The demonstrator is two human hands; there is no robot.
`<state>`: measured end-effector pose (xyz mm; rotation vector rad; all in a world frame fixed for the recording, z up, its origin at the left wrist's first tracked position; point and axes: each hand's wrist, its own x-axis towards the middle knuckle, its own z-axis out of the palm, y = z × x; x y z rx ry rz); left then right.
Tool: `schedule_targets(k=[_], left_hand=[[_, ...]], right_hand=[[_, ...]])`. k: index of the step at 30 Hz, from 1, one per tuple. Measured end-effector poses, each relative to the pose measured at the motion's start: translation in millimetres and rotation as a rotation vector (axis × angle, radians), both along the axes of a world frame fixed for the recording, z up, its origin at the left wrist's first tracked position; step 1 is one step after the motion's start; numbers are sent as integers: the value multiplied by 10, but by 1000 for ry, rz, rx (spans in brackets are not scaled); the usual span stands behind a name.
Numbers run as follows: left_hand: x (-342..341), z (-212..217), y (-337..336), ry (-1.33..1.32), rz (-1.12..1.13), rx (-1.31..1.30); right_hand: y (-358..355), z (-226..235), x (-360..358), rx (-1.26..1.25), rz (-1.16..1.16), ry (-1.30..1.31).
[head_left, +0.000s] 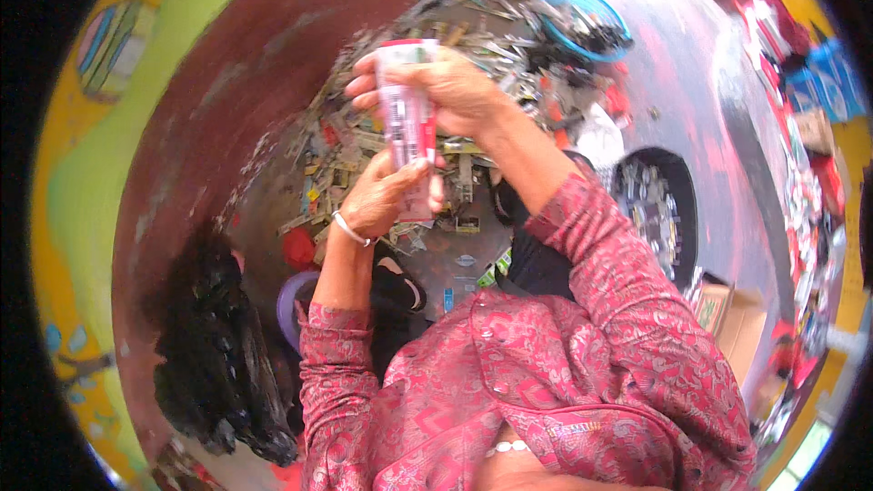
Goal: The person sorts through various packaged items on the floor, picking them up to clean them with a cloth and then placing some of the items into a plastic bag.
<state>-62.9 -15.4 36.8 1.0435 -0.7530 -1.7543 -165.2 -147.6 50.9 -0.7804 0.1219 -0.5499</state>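
A long, flat pink-and-white printed packet with red edges [407, 118] stands lengthwise between my two hands, slightly blurred. My right hand [459, 91] grips its far end, thumb across the front and fingers behind it. Lower down, my left hand [377, 195], below a white bangle, holds the near end with the thumb on the face. Whether the packet is open or sealed, I cannot tell. Beyond and beneath it spreads a heap of small flat scraps and strips [473, 55].
A blue basket [587, 0] with dark and silvery pieces stands at the far right. Nearer is a black tub [687, 218] of small shiny pieces, with a cardboard box [741, 336] below. Black plastic bags [218, 345] lie at left, beside a purple rim [291, 309].
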Motion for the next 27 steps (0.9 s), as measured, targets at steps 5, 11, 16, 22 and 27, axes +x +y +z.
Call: schedule_targets(k=[5, 11, 16, 22, 27], left_hand=[[-85, -82, -55, -181, 23, -23], [94, -207, -63, -288, 277, 11], [112, -310, -186, -150, 329, 56], [6, -428, -367, -92, 391, 142], [24, -538, -427, -104, 321, 162]], right_hand=[[0, -129, 102, 64, -296, 37], [-223, 139, -966, -442, -600, 191], [-453, -1009, -2492, -100, -841, 778], [86, -2233, -2896, -71, -575, 1268], [212, -2812, -2483, -272, -521, 1131]])
